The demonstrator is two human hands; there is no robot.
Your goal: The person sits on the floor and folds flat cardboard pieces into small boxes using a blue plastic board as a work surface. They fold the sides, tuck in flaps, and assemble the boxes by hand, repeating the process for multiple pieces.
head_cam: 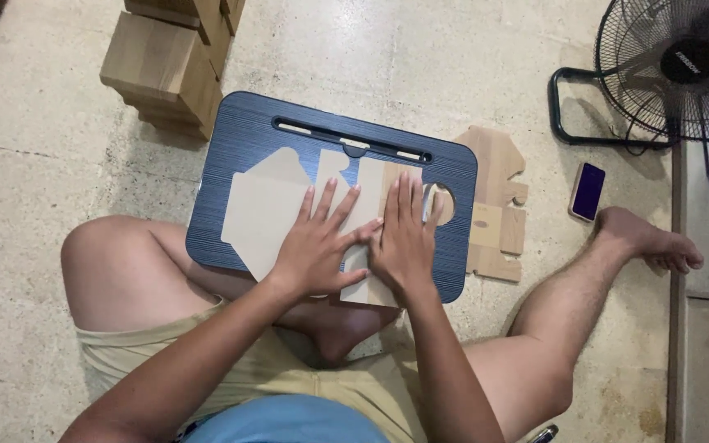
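Bare floor (34, 164) lies open at left; wooden blocks (170, 61) crowd ahead, fan (674, 70) and phone (588, 190) at right.

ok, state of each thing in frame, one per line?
Left hand: flat, fingers spread, pressing the cardboard sheet.
Right hand: flat, pressing the same sheet.
Cardboard sheet: unfolded, flat on the lap tray.
Lap tray: resting on the person's legs.
Cardboard cutouts: flat on the floor.
Phone: screen dark.
Fan: cannot tell if running.
Wooden blocks: stacked.

Flat cardboard box blank (268, 209) on lap tray; dark phone screen (588, 190) on floor, right.
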